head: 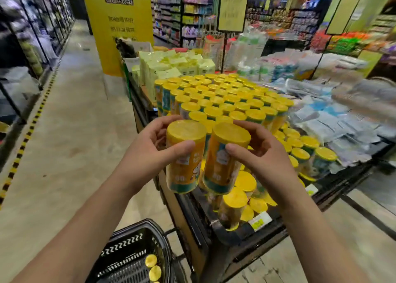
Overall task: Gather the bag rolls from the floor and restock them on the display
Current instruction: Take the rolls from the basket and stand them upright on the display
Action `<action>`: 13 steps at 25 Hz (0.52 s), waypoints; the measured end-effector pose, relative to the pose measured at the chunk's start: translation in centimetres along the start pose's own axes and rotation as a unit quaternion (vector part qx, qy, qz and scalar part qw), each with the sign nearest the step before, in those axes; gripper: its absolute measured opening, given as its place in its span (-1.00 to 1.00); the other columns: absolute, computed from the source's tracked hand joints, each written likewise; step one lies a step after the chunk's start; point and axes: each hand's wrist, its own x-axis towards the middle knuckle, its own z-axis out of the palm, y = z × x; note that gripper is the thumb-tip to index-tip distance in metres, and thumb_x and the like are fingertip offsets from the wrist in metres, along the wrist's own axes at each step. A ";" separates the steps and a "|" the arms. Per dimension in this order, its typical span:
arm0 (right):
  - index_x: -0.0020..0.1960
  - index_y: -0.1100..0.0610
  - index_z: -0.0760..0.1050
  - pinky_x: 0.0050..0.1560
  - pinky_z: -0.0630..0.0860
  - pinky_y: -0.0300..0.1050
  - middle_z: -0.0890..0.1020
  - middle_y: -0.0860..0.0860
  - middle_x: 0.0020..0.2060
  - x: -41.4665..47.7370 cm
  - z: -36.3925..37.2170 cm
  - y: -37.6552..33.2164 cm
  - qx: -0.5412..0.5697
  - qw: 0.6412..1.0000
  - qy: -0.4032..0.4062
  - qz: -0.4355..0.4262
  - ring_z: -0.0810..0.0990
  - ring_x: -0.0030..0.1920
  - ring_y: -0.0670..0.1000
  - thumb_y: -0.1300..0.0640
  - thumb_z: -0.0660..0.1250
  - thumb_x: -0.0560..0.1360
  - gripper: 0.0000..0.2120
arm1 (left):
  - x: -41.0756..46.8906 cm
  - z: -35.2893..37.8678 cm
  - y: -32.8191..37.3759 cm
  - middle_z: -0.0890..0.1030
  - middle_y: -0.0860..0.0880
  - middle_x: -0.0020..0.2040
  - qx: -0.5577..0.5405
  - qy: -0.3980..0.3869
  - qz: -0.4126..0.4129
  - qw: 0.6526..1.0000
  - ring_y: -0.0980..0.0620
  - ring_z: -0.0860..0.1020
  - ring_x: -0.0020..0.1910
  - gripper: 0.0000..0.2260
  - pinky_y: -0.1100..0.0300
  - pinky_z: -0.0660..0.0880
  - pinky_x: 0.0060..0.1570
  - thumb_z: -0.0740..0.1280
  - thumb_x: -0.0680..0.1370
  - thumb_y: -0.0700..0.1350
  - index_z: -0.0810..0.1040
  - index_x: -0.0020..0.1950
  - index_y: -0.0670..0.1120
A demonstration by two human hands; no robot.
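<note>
My left hand (pixel 150 145) grips one yellow bag roll (pixel 185 160) upright, thumb across its label. My right hand (pixel 255 152) grips a second yellow bag roll (pixel 225 160) right beside the first, the two rolls touching. Both are held above the near corner of the display table (pixel 265 233). Behind them stands a dense block of several upright yellow rolls (pixel 225 96) on the display. More rolls (pixel 237 201) lie lower in the front of the display. A black basket (pixel 128 255) on the floor below holds two or more yellow rolls (pixel 152 266).
Pale green packs (pixel 177 66) sit behind the rolls, clear and blue packaged goods (pixel 334 115) to the right. A yellow pillar (pixel 120 25) stands behind the display. The aisle floor (pixel 70 132) runs along the left beside shelving with a yellow-black stripe.
</note>
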 end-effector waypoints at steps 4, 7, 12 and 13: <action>0.26 -0.29 0.53 0.18 0.61 0.08 0.64 -0.21 0.18 1.3 -7.0 1.8 -0.003 0.999 -0.041 -0.025 0.61 0.20 -0.13 -0.25 0.59 0.28 -0.43 | -0.1 7.0 -0.1 0.69 0.06 0.15 0.022 0.047 -0.016 0.999 0.09 0.65 0.15 -0.37 0.23 0.57 0.02 0.59 0.21 0.15 0.58 0.26 0.09; 0.26 -0.32 0.52 0.18 0.60 0.05 0.63 -0.23 0.18 2.5 -11.4 2.7 0.003 0.996 -0.076 -0.046 0.60 0.21 -0.14 -0.28 0.58 0.27 -0.42 | -0.1 11.5 0.1 0.69 0.04 0.15 0.047 0.104 -0.026 0.993 0.08 0.64 0.16 -0.35 0.22 0.59 0.05 0.65 0.21 0.09 0.58 0.27 0.06; 0.25 -0.32 0.52 0.16 0.61 -0.01 0.61 -0.27 0.16 3.7 -13.9 3.3 0.008 0.991 -0.127 -0.042 0.59 0.18 -0.19 -0.26 0.55 0.25 -0.42 | -0.7 15.5 1.5 0.67 0.07 0.17 0.089 0.170 -0.046 0.980 0.07 0.63 0.18 -0.39 0.03 0.58 0.19 0.67 0.26 0.09 0.58 0.26 0.13; 0.25 -0.32 0.51 0.14 0.61 -0.05 0.61 -0.29 0.15 3.7 -13.9 3.4 0.005 0.990 -0.133 -0.046 0.59 0.17 -0.22 -0.24 0.55 0.25 -0.42 | -0.8 15.9 1.7 0.67 0.08 0.17 0.090 0.177 -0.042 0.979 0.08 0.63 0.19 -0.40 0.04 0.58 0.18 0.67 0.25 0.11 0.59 0.25 0.13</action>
